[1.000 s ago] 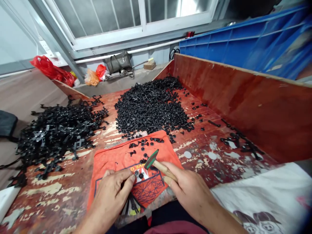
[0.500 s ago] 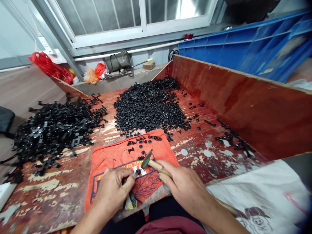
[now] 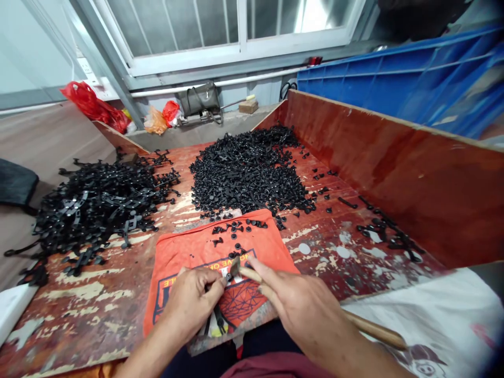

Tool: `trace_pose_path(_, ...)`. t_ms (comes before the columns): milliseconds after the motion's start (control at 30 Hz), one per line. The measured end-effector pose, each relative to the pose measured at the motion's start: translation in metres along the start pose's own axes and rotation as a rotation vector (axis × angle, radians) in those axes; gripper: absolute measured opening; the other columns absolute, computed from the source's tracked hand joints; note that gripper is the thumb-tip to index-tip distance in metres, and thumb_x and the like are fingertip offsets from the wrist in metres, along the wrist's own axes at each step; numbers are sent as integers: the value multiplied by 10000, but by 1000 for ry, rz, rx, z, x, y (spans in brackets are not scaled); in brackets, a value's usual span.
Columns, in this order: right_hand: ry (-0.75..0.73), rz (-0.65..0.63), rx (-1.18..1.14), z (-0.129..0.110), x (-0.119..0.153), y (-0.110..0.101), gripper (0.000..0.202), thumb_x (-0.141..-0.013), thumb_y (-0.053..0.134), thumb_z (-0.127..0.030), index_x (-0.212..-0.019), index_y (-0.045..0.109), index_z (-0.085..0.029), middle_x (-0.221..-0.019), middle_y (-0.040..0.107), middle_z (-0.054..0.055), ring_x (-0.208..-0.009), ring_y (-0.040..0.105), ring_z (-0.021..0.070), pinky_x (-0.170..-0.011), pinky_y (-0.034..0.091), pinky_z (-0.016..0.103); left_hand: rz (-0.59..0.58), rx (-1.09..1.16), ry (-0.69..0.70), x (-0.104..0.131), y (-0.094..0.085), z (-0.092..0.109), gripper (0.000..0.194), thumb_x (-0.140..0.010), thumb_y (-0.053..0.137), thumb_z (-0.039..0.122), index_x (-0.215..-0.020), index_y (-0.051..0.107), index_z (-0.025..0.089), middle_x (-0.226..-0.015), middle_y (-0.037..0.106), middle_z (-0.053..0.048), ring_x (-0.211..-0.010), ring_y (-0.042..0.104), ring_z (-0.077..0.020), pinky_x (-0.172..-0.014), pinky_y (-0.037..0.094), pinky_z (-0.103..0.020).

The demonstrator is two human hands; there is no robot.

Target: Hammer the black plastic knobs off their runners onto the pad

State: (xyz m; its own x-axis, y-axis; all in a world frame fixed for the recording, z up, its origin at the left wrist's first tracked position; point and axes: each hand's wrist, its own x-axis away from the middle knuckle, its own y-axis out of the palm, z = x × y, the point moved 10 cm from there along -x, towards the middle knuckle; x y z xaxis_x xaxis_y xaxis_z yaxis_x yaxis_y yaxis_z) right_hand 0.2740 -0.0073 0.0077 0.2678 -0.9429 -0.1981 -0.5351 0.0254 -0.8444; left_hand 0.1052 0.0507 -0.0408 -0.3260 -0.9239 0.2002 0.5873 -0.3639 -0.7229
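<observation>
My right hand (image 3: 295, 291) is closed round the wooden handle of a hammer (image 3: 235, 266), gripping it close to the head. The handle's far end sticks out past my forearm. My left hand (image 3: 199, 291) pinches a small black plastic part (image 3: 229, 276) between thumb and fingers, over the orange cloth (image 3: 275, 247). The hammer head is right beside this part; whether they touch I cannot tell. A dark strip-like piece (image 3: 219, 319) shows below my left fingers. Several small black pegs (image 3: 237, 245) lie on the cloth beyond my hands.
A large heap of black parts (image 3: 248, 173) lies mid-table, and jointed black assemblies (image 3: 102, 205) are piled at left. A red wooden board (image 3: 386, 157) edges the right side, with a blue crate (image 3: 394, 84) behind it. White sacking (image 3: 441, 304) lies at lower right.
The hammer head has come down towards the part at my left fingertips, and its handle end now shows past my right arm. The whole view has shifted slightly.
</observation>
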Motion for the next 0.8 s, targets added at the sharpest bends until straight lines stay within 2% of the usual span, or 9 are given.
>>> trace_pose_path(67,-5,41,-26,0,-1,-4,507,-1024,421,-225,-1522,359,-299,-1182,731,30,-928,732,192,-875,571,321,-28,-47,37,0,2,6,386,-875,433,340,-529,341,195,-528,317,38,-506,356,-116,-571,255,-267)
trace_pose_path(133,6,48,-22,1,-2,-3,521,-1018,425,-225,-1528,350,-300,-1160,740,38,-917,735,202,-866,575,326,-27,-72,47,0,2,9,388,-882,428,338,-534,331,196,-526,328,36,-506,368,-119,-572,247,-272)
trace_pose_path(233,68,-63,-14,5,-5,11,533,-980,495,-225,-1496,413,-330,-1055,773,24,-876,749,225,-792,593,317,-27,-90,45,0,2,10,384,-882,441,329,-527,381,194,-518,365,31,-509,392,-128,-573,247,-274)
trace_pose_path(333,132,-103,-134,12,-10,12,486,-996,466,-243,-1473,450,-334,-1137,750,22,-949,737,229,-870,573,349,-27,3,22,0,-5,6,364,-885,470,372,-573,535,196,-571,517,5,-579,484,-162,-595,310,-269)
trace_pose_path(433,188,-64,-265,24,-14,2,439,-1022,399,-262,-1450,476,-320,-1319,655,17,-1073,692,223,-968,525,388,-11,243,-42,0,-24,1,327,-884,499,465,-799,680,206,-829,687,-44,-814,597,-226,-717,419,-289)
trace_pose_path(500,224,-37,-275,35,-14,-2,434,-1015,405,-265,-1437,487,-324,-1359,626,12,-1108,674,225,-976,518,398,-28,372,-60,-1,-36,3,313,-867,535,483,-915,678,209,-945,692,-51,-914,600,-237,-781,448,-307)
trace_pose_path(633,249,-41,-197,46,-11,2,450,-995,421,-241,-1421,498,-364,-1304,666,-10,-1051,697,226,-929,540,400,-67,418,-21,-14,-42,14,304,-815,612,476,-898,638,184,-832,656,-25,-784,579,-194,-700,457,-292)
trace_pose_path(800,234,-37,-33,37,-19,2,482,-974,432,-200,-1428,487,-353,-1128,750,9,-904,737,219,-783,574,347,59,432,-40,-36,-41,6,337,-788,630,498,-857,634,168,-798,671,-32,-791,609,-212,-703,455,-301)
